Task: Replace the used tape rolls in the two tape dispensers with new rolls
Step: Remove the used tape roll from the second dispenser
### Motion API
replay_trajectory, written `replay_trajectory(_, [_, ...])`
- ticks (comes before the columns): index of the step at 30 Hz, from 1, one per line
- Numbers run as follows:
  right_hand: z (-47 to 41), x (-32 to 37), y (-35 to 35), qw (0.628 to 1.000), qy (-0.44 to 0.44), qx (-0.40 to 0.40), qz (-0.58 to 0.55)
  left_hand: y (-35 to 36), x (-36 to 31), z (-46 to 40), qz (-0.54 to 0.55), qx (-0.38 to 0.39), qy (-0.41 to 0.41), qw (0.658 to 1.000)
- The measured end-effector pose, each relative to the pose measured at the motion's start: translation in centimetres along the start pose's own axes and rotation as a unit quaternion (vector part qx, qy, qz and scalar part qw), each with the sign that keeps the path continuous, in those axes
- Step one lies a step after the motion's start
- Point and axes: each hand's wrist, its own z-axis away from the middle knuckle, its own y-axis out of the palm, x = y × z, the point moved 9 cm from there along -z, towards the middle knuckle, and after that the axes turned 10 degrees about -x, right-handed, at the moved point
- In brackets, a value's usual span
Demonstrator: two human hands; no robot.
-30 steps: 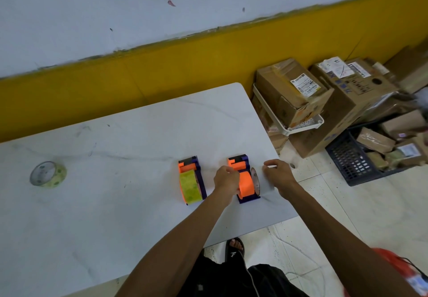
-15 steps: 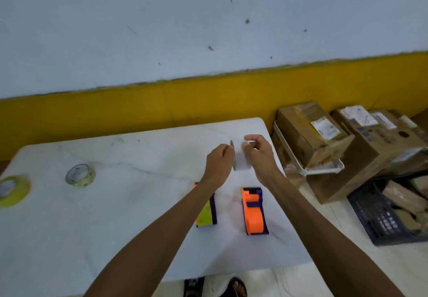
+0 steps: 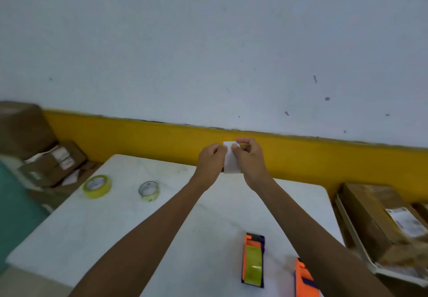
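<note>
My left hand [image 3: 212, 160] and my right hand [image 3: 250, 157] are raised above the white table [image 3: 92, 232], both gripping a pale used tape roll [image 3: 231, 160] seen edge-on between them. An orange and purple dispenser [image 3: 253, 259] holding a yellow-green roll lies on the table near its front. A second orange dispenser [image 3: 305, 280], with no roll visible in it, lies to its right, partly hidden by my right forearm. Two loose rolls rest at the table's far left: a yellow one [image 3: 97, 186] and a smaller clear-yellow one [image 3: 149, 191].
Cardboard boxes [image 3: 384, 227] on a white rack stand right of the table. More boxes [image 3: 51, 164] are stacked at the left. A white wall with a yellow band [image 3: 139, 139] runs behind the table.
Both hands lifted the pale roll off the right dispenser and raised it higher. The view swung up and to the left, bringing both loose rolls into view.
</note>
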Motion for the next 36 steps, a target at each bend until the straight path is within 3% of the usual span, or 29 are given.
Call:
replay_trajectory(16, [11.3,-2.1,28.9,0.991,0.023,0.129,0.031,-29.5,8.7,-5.6,-0.062,-0.087,-0.052,0.993])
replay_trajectory(25, [10.0,-5.7,35.5,0.986,0.057,0.140,0.068,-33.0,14.4,-11.4,-0.077,-0.070,-0.079,0.991])
replay_trajectory(36, [4.0,-18.0,43.7,0.973,0.164,0.147,0.075,-33.6,26.4,-20.8,-0.140,-0.028,-0.169,0.975])
